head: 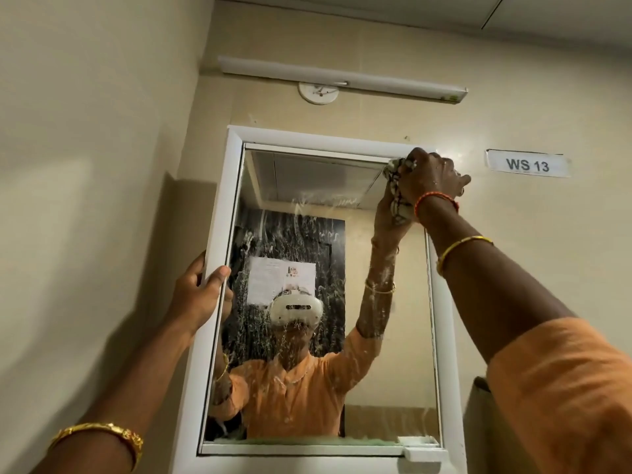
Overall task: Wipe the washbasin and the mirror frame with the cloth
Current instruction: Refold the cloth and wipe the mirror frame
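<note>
One mirror frame [236,213] hangs on the wall, with one long lamp [342,78] above it and one sign [528,164] off to its right. The left hand [198,295] grips the frame's left side, likely to steady it. The right hand [429,181] squeezes the one cloth [396,196] against the frame's top right corner, probably wiping there; no washbasin shows.

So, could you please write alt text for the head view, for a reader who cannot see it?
A person's right hand presses a crumpled cloth against the top right corner of a white mirror frame, while the left hand grips the frame's left edge. The streaked mirror reflects them; a wall label reads WS 13.
</note>
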